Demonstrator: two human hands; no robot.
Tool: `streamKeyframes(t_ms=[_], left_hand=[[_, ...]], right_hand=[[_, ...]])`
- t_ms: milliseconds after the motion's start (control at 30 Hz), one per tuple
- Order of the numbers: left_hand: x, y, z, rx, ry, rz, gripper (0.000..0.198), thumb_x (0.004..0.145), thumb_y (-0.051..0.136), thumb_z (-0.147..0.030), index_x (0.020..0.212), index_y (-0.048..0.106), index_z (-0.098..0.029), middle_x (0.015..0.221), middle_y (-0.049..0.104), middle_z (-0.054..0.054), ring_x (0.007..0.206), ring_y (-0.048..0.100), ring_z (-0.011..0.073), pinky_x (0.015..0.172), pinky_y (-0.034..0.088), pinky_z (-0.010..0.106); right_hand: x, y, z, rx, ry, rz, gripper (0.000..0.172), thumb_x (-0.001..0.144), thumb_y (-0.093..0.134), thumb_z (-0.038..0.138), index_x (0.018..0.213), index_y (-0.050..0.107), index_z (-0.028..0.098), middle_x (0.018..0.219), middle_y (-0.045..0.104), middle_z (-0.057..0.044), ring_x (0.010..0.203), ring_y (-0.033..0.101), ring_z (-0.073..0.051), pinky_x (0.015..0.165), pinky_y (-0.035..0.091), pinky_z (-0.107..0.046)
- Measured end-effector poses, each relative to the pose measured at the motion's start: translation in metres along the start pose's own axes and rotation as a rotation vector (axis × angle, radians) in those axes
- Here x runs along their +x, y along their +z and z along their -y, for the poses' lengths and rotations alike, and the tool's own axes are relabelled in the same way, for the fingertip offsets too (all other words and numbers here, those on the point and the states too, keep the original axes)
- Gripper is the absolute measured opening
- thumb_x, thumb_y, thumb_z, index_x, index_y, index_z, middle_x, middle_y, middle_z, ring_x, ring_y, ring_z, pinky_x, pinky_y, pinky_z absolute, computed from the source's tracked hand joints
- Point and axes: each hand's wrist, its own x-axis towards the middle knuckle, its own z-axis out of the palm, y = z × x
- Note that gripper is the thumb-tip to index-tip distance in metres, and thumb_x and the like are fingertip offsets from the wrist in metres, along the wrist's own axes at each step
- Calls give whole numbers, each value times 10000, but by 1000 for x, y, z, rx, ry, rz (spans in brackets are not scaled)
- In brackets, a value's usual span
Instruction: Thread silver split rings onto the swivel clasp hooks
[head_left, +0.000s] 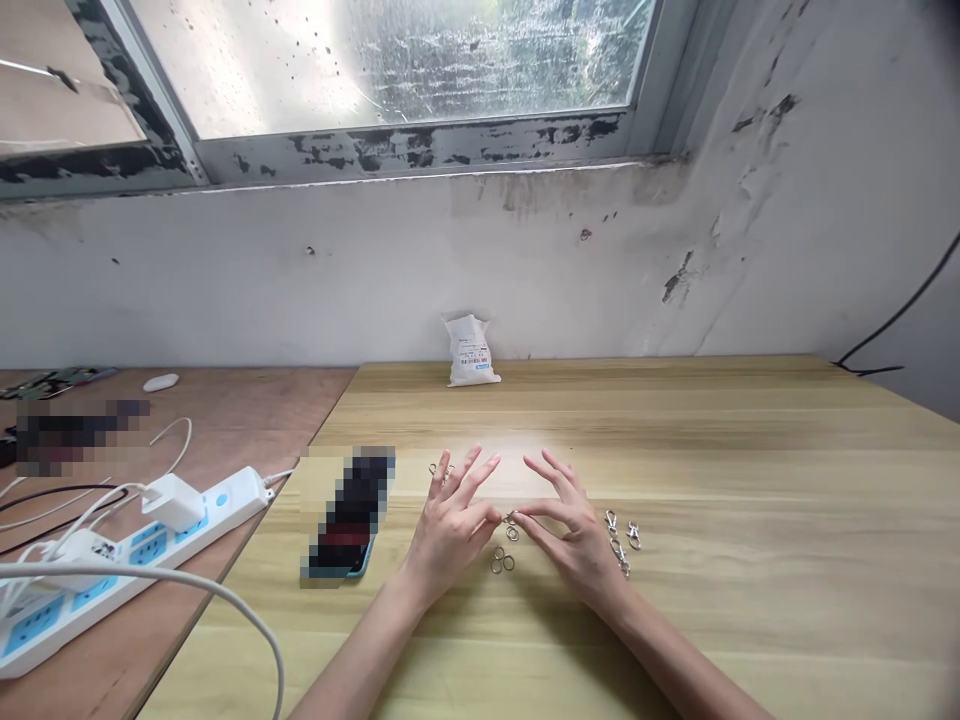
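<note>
My left hand [452, 520] and my right hand [571, 525] meet over the table, each with thumb and index finger pinched and the other fingers spread. Between their fingertips is a small metal ring [511, 517], partly covered by the fingers. Just below it lie several loose metal rings [508, 563] on the wood. To the right of my right hand, several silver swivel clasps [634, 537] rest on the table. Behind the fingers of my left hand are more small metal pieces [448, 472], partly hidden.
A phone [352, 515], blurred out, lies left of my left hand. A white plastic packet [472, 352] stands against the wall. On the brown table at left, a white power strip [217, 510] carries plugs, and a white cable [247, 610] loops over the near left edge.
</note>
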Motion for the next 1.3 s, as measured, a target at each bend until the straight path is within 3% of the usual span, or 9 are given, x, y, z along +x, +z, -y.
streamKeyframes(t_ms=[467,700,867,1033,1167,1300], left_hand=[[-1,-1,1,-115,-62,42,186,915,590,-233,743,657,-211,1435,526,27,1428,333,255,1187,198,561],[0,-4,6,-403,-295,108,98,848,682,-238,752,694,-226,1431,526,54,1420,344,305,1099,307,654],[0,-1,12,-517,-405,120,88,860,656,-238,789,701,-210,1328,616,101,1344,465,312,1009,447,601],[-4,-2,10,-401,-322,208,44,857,651,-237,855,695,-237,1330,614,69,1312,492,284,1052,424,552],[-3,-8,6,-324,-211,220,257,845,623,-172,1086,652,-257,1371,568,68,1310,484,267,1081,395,515],[-1,-12,4,-301,-140,188,211,859,621,-211,1051,681,-276,1346,582,52,1311,474,265,1073,399,469]], right_hand=[[0,2,-1,-65,-32,-8,148,911,609,304,827,728,282,1351,568,-81,1379,365,-337,1065,257,-714],[1,-1,-4,48,59,30,166,918,591,362,836,696,262,1260,620,-102,1328,436,-329,1045,352,-656],[2,-6,1,96,57,115,175,924,574,350,802,650,249,1226,631,-89,1312,462,-312,1041,398,-607],[2,-8,2,-42,-9,98,137,931,559,313,844,645,252,1223,628,-81,1308,468,-309,1081,328,-633],[0,-7,-3,-98,-43,127,114,932,557,301,863,637,258,1236,612,-80,1320,450,-304,1090,306,-636],[-1,-8,-3,-122,-65,135,96,925,560,281,872,636,261,1246,602,-80,1322,450,-302,1083,328,-625]])
